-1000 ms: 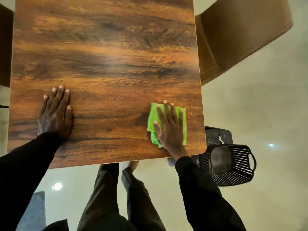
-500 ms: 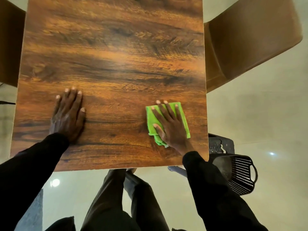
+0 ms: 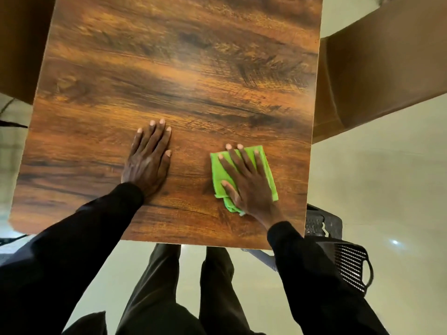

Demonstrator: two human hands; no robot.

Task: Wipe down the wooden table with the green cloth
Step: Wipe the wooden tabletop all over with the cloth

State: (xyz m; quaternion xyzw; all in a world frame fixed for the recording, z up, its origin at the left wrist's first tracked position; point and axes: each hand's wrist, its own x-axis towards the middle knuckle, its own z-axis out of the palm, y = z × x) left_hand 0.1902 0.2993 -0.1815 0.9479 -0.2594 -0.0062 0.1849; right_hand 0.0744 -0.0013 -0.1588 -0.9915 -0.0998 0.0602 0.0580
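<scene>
The green cloth (image 3: 244,175) is pressed flat on the desk (image 3: 169,68), lower right of frame, under the splayed right hand (image 3: 249,184). The left hand (image 3: 147,160) lies flat, empty, centre. A black basket (image 3: 350,264) is seen lower right; contents indiscernible.

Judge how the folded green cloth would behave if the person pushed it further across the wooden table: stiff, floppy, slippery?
The folded green cloth looks soft and probably floppy: its near corner bunches unevenly. Under the flat right hand it should slide easily, since the brown wooden table looks smooth and glossy. It appears thin, so likely light.
</scene>
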